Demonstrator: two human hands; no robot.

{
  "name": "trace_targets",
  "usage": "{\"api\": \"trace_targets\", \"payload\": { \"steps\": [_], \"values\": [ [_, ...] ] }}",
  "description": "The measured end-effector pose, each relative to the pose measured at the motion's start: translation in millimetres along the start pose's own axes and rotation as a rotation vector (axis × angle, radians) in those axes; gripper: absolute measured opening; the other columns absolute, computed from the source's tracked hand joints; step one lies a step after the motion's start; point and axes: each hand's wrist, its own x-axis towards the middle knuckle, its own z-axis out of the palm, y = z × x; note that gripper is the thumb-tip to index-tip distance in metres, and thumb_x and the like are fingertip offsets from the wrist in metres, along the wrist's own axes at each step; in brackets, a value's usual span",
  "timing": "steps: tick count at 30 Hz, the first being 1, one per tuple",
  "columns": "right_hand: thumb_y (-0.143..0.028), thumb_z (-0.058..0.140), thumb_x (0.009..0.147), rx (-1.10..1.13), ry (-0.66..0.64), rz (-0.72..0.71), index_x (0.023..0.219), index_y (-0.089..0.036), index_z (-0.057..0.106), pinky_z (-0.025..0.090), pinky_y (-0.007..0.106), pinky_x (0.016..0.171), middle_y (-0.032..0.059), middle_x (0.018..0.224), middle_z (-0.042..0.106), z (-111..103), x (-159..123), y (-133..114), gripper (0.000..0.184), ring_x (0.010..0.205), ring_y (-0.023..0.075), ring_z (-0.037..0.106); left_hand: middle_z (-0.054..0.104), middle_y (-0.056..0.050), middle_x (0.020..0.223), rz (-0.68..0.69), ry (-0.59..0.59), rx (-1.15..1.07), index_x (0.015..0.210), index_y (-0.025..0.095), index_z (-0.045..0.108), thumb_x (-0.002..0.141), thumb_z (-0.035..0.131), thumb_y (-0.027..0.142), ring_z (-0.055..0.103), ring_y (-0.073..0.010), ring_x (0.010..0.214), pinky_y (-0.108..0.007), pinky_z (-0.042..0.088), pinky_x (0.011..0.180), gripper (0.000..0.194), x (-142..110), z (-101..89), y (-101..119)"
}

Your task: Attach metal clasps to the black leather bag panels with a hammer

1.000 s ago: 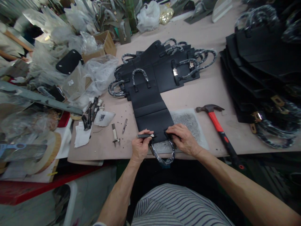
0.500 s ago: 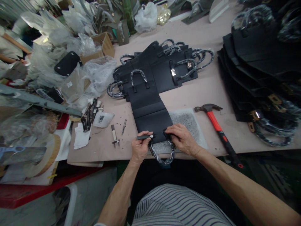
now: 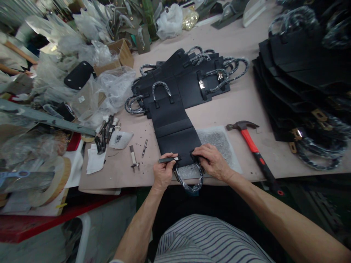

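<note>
Bag (image 3: 177, 138) lying on worktop (image 3: 241, 106), long way running away from body, leaning left. Left hand (image 3: 163, 173) gripping tool (image 3: 164, 160) at bag's near left corner; right hand (image 3: 212, 160) pinching dark tab (image 3: 192, 155) at near right corner. Bag stretching ahead of both hands, neither being nearer.

Over on the worktop (image 3: 233, 106), a claw hammer (image 3: 251, 144) lies between the front bag panel (image 3: 178, 140) and the panel stack (image 3: 294, 69) at the right.
</note>
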Motion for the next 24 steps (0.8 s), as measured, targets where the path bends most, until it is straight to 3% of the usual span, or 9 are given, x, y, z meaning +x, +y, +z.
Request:
{"api": "trace_targets", "payload": {
  "steps": [14, 24],
  "values": [
    [-0.003, 0.051, 0.082, 0.002, 0.006, -0.005, 0.109, -0.023, 0.067, 0.045, 0.046, 0.091, 0.006, 0.109, 0.073, -0.5, 0.7, -1.8, 0.037, 0.102, 0.0251, 0.061, 0.079, -0.008, 0.103, 0.042, -0.016, 0.041, 0.111, 0.018, 0.068, 0.092, 0.065, 0.025, 0.074, -0.022, 0.103, -0.044, 0.054, 0.104, 0.021, -1.1, -0.5, -3.9],
    [-0.004, 0.05, 0.082, -0.002, 0.011, -0.012, 0.11, -0.025, 0.068, 0.045, 0.046, 0.091, 0.0054, 0.108, 0.073, -0.9, 1.7, -3.1, 0.039, 0.102, 0.0255, 0.062, 0.078, -0.008, 0.103, 0.148, -0.016, 0.111, 0.111, 0.018, 0.067, 0.093, 0.062, 0.022, 0.074, -0.0209, 0.102, -0.041, 0.057, 0.1, 0.019, -1.3, 3.1, 1.9]
  ]
}}
